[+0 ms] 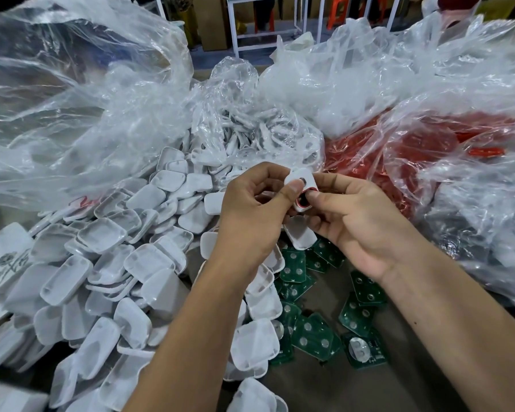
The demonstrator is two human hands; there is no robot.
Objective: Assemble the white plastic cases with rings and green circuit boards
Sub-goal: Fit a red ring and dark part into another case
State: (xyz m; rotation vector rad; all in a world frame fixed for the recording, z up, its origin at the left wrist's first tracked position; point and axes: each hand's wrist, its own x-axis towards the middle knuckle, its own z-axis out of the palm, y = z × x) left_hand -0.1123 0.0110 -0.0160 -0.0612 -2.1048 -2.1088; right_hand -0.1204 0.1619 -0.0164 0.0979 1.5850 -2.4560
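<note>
Both hands — left hand (254,203), right hand (351,215) — pinch one white case (300,180) above the green boards (309,328). Press the red ring (304,200) in squarely (thumbs even).

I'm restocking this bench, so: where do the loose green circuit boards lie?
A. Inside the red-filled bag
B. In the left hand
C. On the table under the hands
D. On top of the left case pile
C: the green circuit boards lie scattered on the table below the left hand and right hand.
</note>
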